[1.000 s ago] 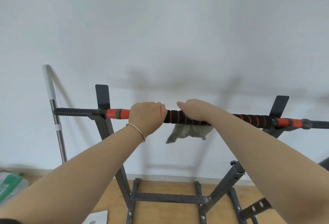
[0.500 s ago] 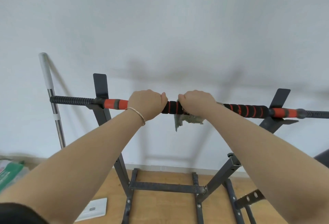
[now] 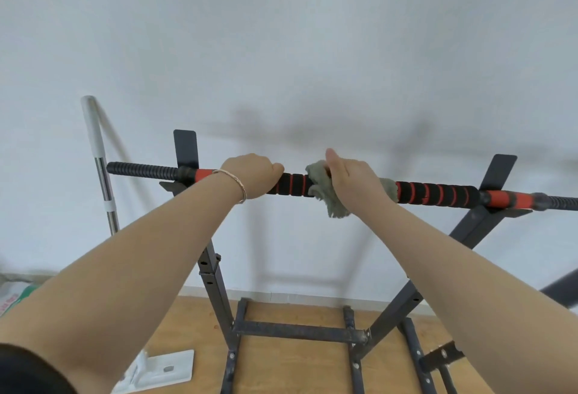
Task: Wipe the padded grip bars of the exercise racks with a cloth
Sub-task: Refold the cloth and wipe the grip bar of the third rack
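Moved: half a second back the cloth (image 3: 317, 188) hung down under the right hand (image 3: 353, 181). Now it is bunched up over the top of the padded bar (image 3: 438, 195) and peeks out on both sides of that hand. The right thumb now sticks up.
Mop pole (image 3: 100, 162): leans on the wall (image 3: 312, 49), at 9 o'clock from the left hand (image 3: 250, 174), not touching the bar.
Left hand: fingers curled tight round the padded bar, holding it.
Padded bar: black foam with orange rings, lying flat across the rack (image 3: 215, 271), from 9 o'clock to 3 o'clock. A short bare bit shows between the hands.
Cloth: grey-green, wrapped on the bar at 3 o'clock from the left hand. One end hangs down at 6 o'clock under the right hand.
Right hand: sits on top of the cloth and holds it round the bar. Its fingers go over the far side, so I cannot see them.
How to wipe well: I think the job is partway, with a long foam part left at 3 o'clock. Hold on with the left hand so the bar does not roll. Squeeze the cloth all round the foam, then slide it slowly toward 3 o'clock. Twist a little so the under side gets clean too. Tuck in the loose end so it does not slip off.
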